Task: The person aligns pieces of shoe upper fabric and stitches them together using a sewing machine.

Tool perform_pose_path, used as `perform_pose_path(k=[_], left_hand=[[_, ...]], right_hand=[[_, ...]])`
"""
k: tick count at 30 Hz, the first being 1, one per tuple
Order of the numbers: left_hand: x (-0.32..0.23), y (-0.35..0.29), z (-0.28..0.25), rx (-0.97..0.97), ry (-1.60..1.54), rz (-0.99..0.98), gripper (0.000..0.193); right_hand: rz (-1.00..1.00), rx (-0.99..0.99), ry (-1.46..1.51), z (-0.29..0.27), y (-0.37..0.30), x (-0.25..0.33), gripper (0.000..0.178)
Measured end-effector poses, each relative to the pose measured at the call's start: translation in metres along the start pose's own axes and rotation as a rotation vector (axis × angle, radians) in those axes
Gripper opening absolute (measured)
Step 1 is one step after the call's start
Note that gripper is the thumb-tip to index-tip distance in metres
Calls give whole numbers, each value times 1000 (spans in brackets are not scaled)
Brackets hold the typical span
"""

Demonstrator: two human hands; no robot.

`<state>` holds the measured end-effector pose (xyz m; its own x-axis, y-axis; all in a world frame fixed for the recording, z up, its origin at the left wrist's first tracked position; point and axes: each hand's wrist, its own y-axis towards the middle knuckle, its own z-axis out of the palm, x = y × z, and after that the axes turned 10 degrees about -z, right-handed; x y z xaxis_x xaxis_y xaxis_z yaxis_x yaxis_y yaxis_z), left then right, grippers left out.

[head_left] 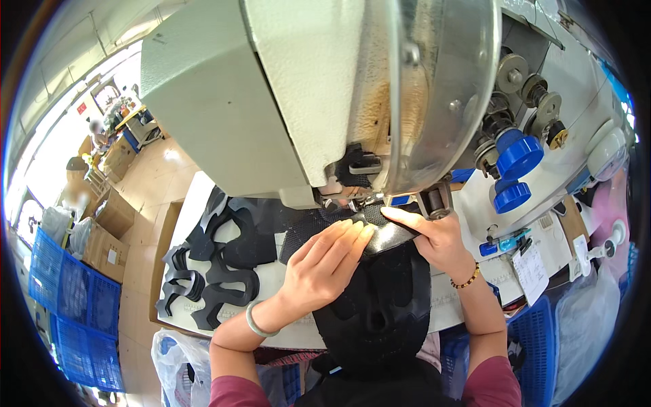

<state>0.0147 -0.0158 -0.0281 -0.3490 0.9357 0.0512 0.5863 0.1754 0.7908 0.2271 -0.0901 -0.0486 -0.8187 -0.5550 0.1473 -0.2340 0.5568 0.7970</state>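
Observation:
A black mesh-textured piece [293, 237] with a shiny dark patch lies under the working end of a large grey-green machine. My left hand [324, 261] rests on its near left side, fingers pressed together and tips by the shiny patch; its thumb is hidden. At the piece's right edge, my right hand [437, 239] grips it with one digit laid along the top and the others mostly tucked underneath. Both hands are just in front of the machine's metal foot [352, 202]. A black panel with cut openings [373, 305] hangs towards me below them.
Curved black cut pieces [227, 278] lie in stacks on the white table [288, 332] at left. The machine head [224, 102] and its clear guard [447, 102] overhang my hands. Blue knobs [519, 157], a paper slip [530, 270] and blue baskets [532, 339] are at right.

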Motion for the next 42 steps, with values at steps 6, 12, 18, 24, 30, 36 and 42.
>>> perform_pose_path(k=[6,12,18,24,30,36,42], left_hand=[[1,1,4,-30,-27,-9,38],[6,3,7,-46,-46,-8,39],[11,3,11,-43,-59,-14,43],[16,0,18,-60,-80,5,42],[4,-5,26,-136,-21,16,34],[-10,-4,33,-158,100,-19,33],[6,-11,39,-264,79,21,34]], right_hand=[[17,50,11,-5,0,2,57],[16,9,13,-5,-1,1,52],[23,2,-4,-5,4,2,46],[-89,47,-108,-8,1,2,44],[-99,81,-156,-13,2,22,45],[-34,60,-198,-10,1,49,46],[255,-15,-80,-36,10,33,32]])
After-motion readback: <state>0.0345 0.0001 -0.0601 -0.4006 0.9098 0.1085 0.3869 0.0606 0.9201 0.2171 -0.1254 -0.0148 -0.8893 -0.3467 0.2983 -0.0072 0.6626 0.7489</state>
